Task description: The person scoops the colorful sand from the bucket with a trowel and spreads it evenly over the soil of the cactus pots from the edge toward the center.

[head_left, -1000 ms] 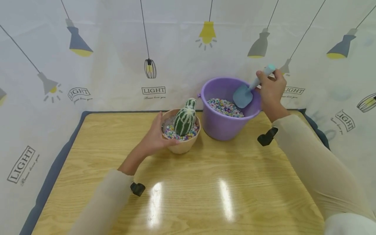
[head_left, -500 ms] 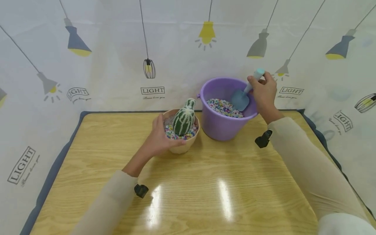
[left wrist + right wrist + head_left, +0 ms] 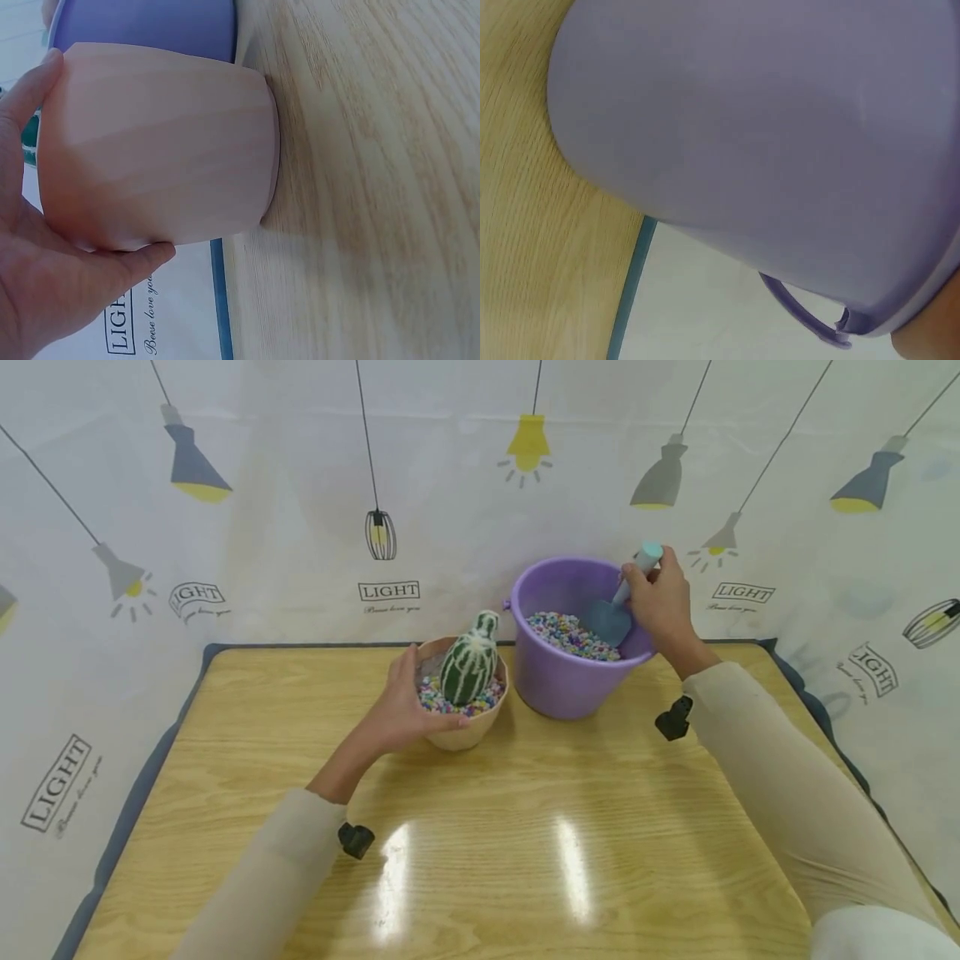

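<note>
**A:** What do we see changing over the last second?

**B:** Our right hand (image 3: 660, 602) has come down. A second ago it held the pale blue scoop (image 3: 618, 602) above the rim of the purple bucket (image 3: 570, 681); now the blade sits low inside the bucket, its tip at the coloured gravel (image 3: 570, 633). The fingers are curled tight round the handle, whose rounded end pokes up towards one o'clock. We judge that the scoop is dipping in for another load.

**A:** And our left hand?

**B:** Our left hand (image 3: 405, 714) has hardly moved. It cups the pink pot (image 3: 468, 735), palm at the pot's nine o'clock side, thumb up by the rim, fingers wrapped round the near wall. The left wrist view shows that wall (image 3: 157, 150) smooth, matte and gently barrel-shaped, standing flat on the surface.

**A:** Where do the things stand?

**B:** The pot is near the middle of the wooden surface (image 3: 480, 843), towards twelve o'clock. The bucket is just beside it at three o'clock. In the pot stands a plump green cactus (image 3: 468, 664) with white ribs, looking soft and fuzzy, ringed by the same small gravel.

**A:** Textures?

**B:** The bucket is smooth, glossy plastic, tapering downward, with a thin handle loop (image 3: 799, 315) in the right wrist view. The surface is pale varnished wood grain with two bright glare streaks.
</note>
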`<state>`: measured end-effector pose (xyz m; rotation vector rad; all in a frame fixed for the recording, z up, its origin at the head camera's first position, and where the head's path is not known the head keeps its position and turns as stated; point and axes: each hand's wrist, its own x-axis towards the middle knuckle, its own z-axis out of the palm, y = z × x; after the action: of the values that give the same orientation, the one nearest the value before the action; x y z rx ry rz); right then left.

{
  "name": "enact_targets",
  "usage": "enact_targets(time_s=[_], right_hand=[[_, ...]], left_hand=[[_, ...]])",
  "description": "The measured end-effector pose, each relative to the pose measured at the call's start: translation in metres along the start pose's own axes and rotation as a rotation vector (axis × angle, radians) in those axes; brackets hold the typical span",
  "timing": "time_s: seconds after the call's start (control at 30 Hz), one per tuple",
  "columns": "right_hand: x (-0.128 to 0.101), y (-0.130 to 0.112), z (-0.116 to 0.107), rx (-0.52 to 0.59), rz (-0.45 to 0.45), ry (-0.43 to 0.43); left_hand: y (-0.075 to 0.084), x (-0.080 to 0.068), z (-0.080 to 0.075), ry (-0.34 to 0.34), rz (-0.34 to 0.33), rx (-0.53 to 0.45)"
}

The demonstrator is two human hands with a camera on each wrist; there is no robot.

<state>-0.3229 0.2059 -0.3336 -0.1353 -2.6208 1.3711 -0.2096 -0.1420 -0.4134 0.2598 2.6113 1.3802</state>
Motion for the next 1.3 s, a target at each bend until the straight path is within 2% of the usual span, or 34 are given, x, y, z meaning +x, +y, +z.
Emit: enact_targets(time_s=[0.2, 0.4, 0.67, 0.9, 1.13, 1.3], right_hand=[[-0.0009, 0.0008, -0.0011, -0.050, -0.025, -0.013], [-0.0019, -0.0014, -0.0019, 0.074, -0.026, -0.099], [0.0029, -0.0008, -0.0029, 0.244, -0.014, -0.129], [0.0053, -0.0032, -0.0028, 0.345, 0.032, -0.177], [0.0065, -0.0041, -0.0049, 0.434, 0.062, -0.190], [0.0066, -0.0053, -0.0087, 0.480, 0.116, -0.190]], left_hand=[[-0.0001, 0.0002, -0.0006, -0.007, 0.006, 0.011], [0.0009, 0.0013, -0.0015, -0.005, 0.007, 0.003], [-0.0022, 0.0031, -0.0013, -0.006, 0.002, -0.006], [-0.0047, 0.0039, -0.0010, 0.009, 0.015, -0.003], [-0.0047, 0.0031, -0.0021, 0.008, 0.008, 0.002], [-0.0041, 0.0040, -0.0023, -0.002, 0.016, -0.007]])
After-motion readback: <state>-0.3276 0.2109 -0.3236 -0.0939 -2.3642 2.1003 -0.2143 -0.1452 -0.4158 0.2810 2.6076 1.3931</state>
